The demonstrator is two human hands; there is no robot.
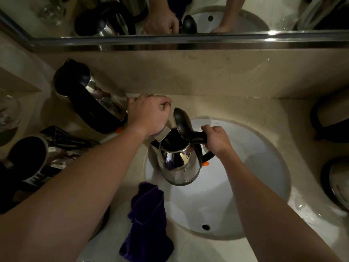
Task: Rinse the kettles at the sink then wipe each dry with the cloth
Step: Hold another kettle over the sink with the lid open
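1. There it was, the steel kettle (pixel 178 163), held upright over the left part of the white sink (pixel 245 186), lid (pixel 182 121) flipped up and standing open at the kettle's twelve o'clock.
2. The right hand (pixel 217 139) was clenched round the black handle (pixel 200 138), fingers wrapped over the top of it; the kettle's body hung at that hand's eight o'clock, just below and to the left.
3. The left hand (pixel 149 114) was over at the kettle's eleven o'clock, fingers curled down on the tap (pixel 163 135), whose flat metal spout poked out from under the palm and reached right over the kettle's open mouth. Gripping the tap, that hand, though what part exactly sat hidden beneath it.
4. The purple cloth (pixel 147 224) lay bunched on the counter at the sink's seven o'clock rim, well apart from both hands, at six o'clock from the kettle.
5. More kettles waited: one tilted at ten o'clock (pixel 90 97), just beside the left hand, another at eight o'clock (pixel 28 157) under the left forearm, and two dark ones at the right edge, around three and four o'clock.
6. A mirror (pixel 170 16) ran along the wall at twelve.
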